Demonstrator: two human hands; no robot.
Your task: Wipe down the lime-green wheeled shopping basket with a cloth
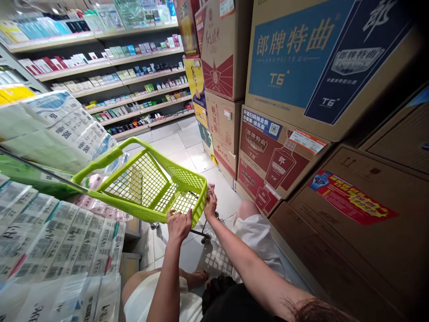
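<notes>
Left of your left hand (179,224) lie wrapped packs (67,237), ahead of it the green cart (164,197), whose near rim it grips, and your right hand (210,203), partly hidden, seemingly clasps the corner, stacked cartons (275,163) rightward.

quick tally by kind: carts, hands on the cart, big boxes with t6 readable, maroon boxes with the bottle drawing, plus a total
Cart: 1
Hands: 2 (left hand, right hand)
T6 box: 1
Maroon boxes: 2, one stacked on the other
Total: 6
</notes>
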